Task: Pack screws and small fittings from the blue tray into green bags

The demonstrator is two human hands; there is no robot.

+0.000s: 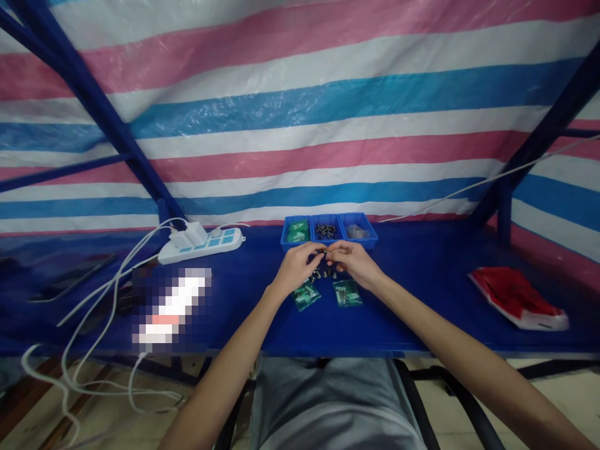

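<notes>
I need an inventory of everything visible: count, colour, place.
Striped sheet: one, multicoloured, behind.
Frame bars: several, blue, both sides.
Table: one, blue, centre.
Trays: three, blue, table's back.
Tray contents: uncounted; green, dark, pale from left.
Packets: two, green, table's front.
Loose pieces: several, metallic, mid-table.
Power strip with plugs: one, white, left.
Cables: several, white, mostly left.
Bundle: one, red-white, right.
Pixelated thing: one, whitish, left.
Flat thing: one, dark, left.
Chair: one, black, below.
Held piece: one, unclear colour, centre.
Garment: one, grey, lap.
Left hand, right hand: one each, bare, centre.
</notes>
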